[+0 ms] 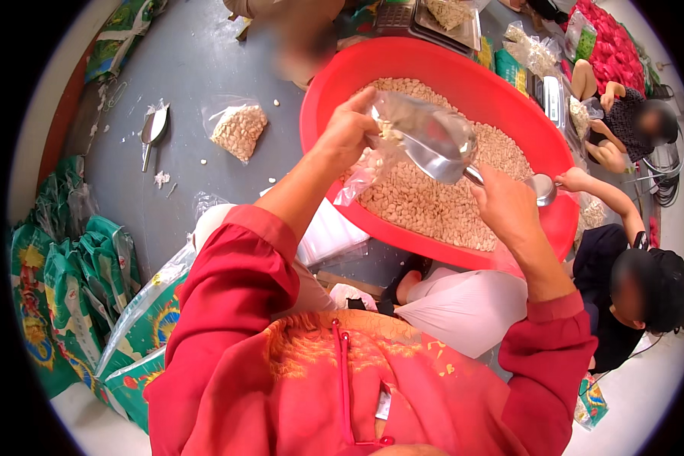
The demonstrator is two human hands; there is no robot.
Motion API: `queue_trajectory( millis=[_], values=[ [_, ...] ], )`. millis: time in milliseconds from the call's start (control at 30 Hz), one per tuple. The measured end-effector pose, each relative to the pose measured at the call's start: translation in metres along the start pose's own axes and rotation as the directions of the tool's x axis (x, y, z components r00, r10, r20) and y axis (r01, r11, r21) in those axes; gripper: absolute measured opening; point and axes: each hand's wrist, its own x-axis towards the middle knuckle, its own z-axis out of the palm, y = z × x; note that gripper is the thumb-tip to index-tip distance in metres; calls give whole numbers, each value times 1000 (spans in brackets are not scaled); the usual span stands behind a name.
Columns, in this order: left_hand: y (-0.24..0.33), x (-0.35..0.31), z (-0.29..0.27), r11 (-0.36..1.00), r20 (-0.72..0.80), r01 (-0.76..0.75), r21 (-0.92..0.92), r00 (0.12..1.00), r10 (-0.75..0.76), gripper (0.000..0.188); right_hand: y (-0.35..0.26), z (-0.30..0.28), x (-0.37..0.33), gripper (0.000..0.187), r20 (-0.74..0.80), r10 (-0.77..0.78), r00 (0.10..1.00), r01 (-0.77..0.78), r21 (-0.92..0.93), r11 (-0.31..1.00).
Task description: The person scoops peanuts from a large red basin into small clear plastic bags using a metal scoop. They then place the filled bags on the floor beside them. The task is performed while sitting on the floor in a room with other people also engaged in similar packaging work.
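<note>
My left hand (349, 129) pinches the rim of a clear plastic bag (363, 173), which hangs down over the tub's near left side. In my right hand (509, 204) is the handle of a shiny metal scoop (437, 152). The scoop's mouth points left, at the bag's opening by my left fingers, with some pale pieces at its lip. Whether the lip is inside the bag, I cannot tell. Below both hands lies a heap of pale, bean-like pieces (433, 213) in a large red tub (334, 83).
A filled clear bag (239, 131) and another metal scoop (155, 128) lie on the grey floor at left. Flat clear bags (330, 235) are stacked by my leg. Green printed sacks (91, 273) stand at far left. At right, a co-worker's hand (574, 179) holds a scoop (542, 188) over the tub's edge.
</note>
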Motion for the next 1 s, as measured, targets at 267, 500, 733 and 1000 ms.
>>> queue_trajectory(
  millis=[267,500,733,1000],
  values=[
    [49,3,-30,974,-45,-148,-171,989,142,59,54,51,-14,24,34,303,953,-271,550,790],
    [82,1,-63,960,29,-233,-153,970,240,47,69,97,-26,20,172,275,946,-300,787,540],
    [129,7,-58,890,123,-444,-102,882,454,52,77,85,-15,19,254,325,911,-396,756,521],
    [120,66,-159,890,-151,-443,-111,892,425,37,59,68,7,27,342,304,889,-456,709,537]
  ],
)
